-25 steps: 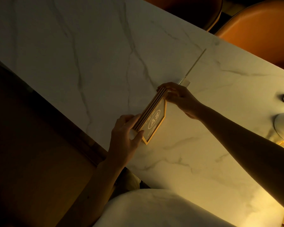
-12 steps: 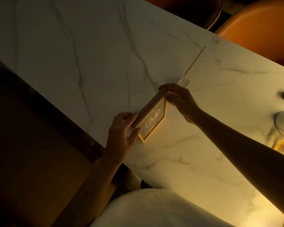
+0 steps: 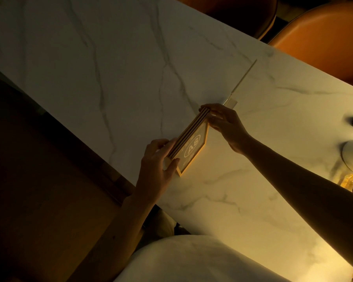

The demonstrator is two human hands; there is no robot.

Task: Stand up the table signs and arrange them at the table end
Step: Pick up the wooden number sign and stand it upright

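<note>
Both hands, the left hand (image 3: 158,159) and right hand (image 3: 222,121), pinched the table signs (image 3: 189,142) by opposite ends, apparently squaring the stack upright on the marble table (image 3: 110,68).

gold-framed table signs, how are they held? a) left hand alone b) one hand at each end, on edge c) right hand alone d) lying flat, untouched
b: the gold-framed table signs stand on edge on the marble table, left hand at the near end, right hand at the far end.
</note>
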